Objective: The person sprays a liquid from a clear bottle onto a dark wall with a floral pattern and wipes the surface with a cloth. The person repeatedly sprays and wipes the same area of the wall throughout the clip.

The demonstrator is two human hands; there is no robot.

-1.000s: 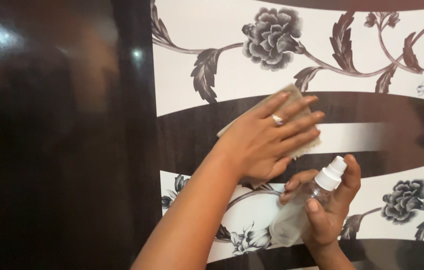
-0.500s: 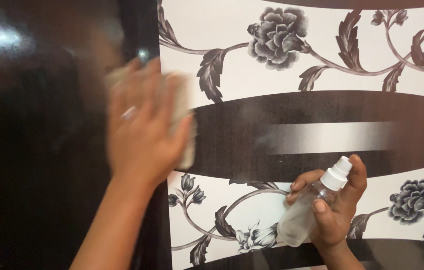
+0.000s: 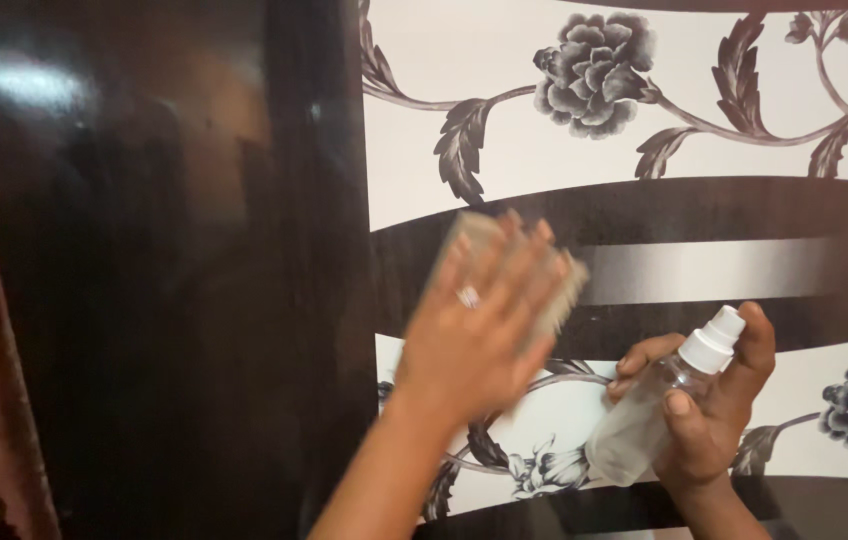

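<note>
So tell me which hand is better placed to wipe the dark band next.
Probably the left. The left hand presses a cloth flat on the dark band, while the right hand is full, gripping the spray bottle lower down.

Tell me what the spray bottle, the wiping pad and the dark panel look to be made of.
Spray bottle: clear, slightly frosted plastic with a white plastic nozzle; you can see through it.
Wiping pad: pale cloth or sponge, too blurred to settle.
Dark panel: glossy laminate or lacquered wood; grain shows under mirror-like reflections.
</note>
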